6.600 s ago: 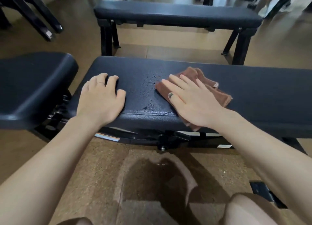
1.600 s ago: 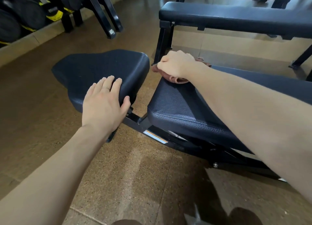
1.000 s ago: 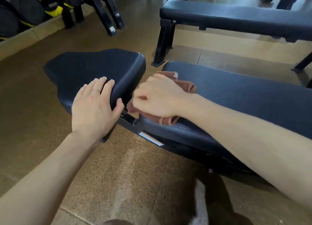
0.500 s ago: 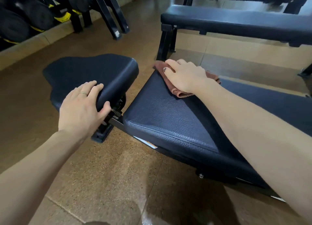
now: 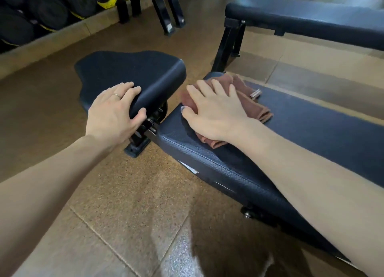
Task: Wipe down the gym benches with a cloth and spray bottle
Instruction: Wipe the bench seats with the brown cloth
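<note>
A folded brown cloth (image 5: pixel 252 105) lies on the near end of the long black bench pad (image 5: pixel 315 131). My right hand (image 5: pixel 214 112) presses flat on the cloth with straight, spread fingers. My left hand (image 5: pixel 115 115) rests on the near corner of the separate black seat pad (image 5: pixel 128 71), fingers on top and thumb against its side. No spray bottle is in view.
A second black bench (image 5: pixel 307 17) stands behind, with its leg (image 5: pixel 225 46) close to the cloth. Black rack feet (image 5: pixel 168 25) and dark weights (image 5: pixel 41 8) sit at the back left. A metal hinge (image 5: pixel 152 119) joins the two pads over the brown floor.
My right hand has drawn the cloth back from the pad's far corner toward the near left end, and its fingers now lie flat. My left hand stays on the seat pad.
</note>
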`<action>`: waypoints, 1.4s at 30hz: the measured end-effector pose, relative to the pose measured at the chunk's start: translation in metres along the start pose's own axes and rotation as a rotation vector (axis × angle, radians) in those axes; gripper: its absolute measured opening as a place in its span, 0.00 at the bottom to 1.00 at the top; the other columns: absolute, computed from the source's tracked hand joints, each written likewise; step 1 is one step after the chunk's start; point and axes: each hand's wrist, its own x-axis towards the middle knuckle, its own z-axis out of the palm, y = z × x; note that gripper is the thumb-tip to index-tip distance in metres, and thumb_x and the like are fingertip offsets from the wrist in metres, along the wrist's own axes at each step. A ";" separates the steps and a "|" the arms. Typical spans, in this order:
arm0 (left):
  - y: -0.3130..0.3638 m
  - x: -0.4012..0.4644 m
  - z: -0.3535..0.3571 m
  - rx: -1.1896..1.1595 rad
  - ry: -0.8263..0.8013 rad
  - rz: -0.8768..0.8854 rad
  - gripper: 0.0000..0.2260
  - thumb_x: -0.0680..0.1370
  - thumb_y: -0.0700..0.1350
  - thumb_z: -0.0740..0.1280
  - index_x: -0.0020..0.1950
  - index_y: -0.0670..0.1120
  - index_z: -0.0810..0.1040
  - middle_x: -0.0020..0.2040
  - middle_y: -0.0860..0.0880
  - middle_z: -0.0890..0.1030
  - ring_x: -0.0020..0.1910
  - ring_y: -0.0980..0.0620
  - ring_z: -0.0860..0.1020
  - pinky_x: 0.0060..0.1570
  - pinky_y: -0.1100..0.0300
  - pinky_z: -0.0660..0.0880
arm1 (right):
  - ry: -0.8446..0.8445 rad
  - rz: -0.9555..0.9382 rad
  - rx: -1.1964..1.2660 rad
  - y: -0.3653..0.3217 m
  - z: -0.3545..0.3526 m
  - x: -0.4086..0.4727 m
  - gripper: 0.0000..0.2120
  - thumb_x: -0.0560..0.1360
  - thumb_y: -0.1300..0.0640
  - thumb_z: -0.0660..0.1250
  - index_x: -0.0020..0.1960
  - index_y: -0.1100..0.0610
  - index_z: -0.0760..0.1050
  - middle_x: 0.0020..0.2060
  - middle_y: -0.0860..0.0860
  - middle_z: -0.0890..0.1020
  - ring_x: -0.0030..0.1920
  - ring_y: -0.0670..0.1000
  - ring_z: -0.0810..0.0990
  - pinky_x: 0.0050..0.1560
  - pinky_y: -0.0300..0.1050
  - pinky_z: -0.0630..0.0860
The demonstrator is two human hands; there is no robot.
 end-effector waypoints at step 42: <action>-0.104 0.034 0.002 -0.176 -0.267 0.501 0.25 0.85 0.52 0.47 0.79 0.48 0.69 0.77 0.49 0.71 0.74 0.45 0.68 0.72 0.48 0.65 | -0.118 0.217 -0.195 -0.094 -0.002 0.039 0.25 0.76 0.41 0.49 0.52 0.48 0.83 0.52 0.45 0.82 0.62 0.52 0.74 0.74 0.56 0.60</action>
